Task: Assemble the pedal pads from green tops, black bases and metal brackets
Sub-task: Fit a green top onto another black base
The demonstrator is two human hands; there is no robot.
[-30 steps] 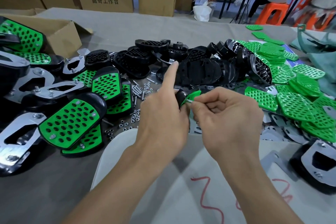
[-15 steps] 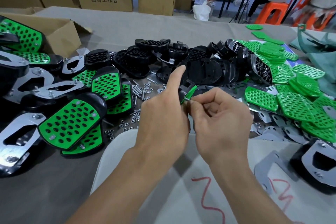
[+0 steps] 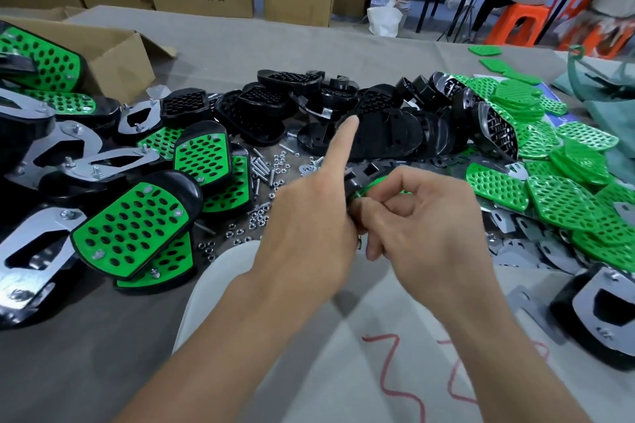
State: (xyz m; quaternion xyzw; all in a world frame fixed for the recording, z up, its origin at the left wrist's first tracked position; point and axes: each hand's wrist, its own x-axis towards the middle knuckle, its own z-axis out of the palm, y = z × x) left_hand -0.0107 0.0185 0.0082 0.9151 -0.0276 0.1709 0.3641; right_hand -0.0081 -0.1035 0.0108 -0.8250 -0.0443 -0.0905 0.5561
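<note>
**Desk (image 3: 240,45), contents as seen from beside the worker.** All places are given from the heap of black bases (image 3: 378,120).

1. Pedal pad (image 3: 374,182), part-built: a green top on a black base. It is held in the air just in front of the heap, between both hands, and is mostly hidden by them.
2. Left hand (image 3: 309,216): grips the pad's black end. The index finger sticks out straight toward the heap and the other fingers are curled.
3. Right hand (image 3: 422,216): fingers curled, thumb and forefinger pinching at the pad's green edge. I cannot tell whether a screw sits between the fingertips.
4. Green tops (image 3: 567,189): a loose pile to the right of the heap, touching it.
5. Metal brackets (image 3: 536,251): scattered flat, right of the heap and nearer the worker.
6. Screws and nuts (image 3: 264,168): strewn just left-front of the heap.
7. Finished pads (image 3: 134,227): stacked to the left of the heap, some turned bracket side up.
8. Cardboard box (image 3: 113,51): open, far left of the heap.
9. White sheet (image 3: 343,336): marked with red scrawl, in front of the heap under the forearms.
</note>
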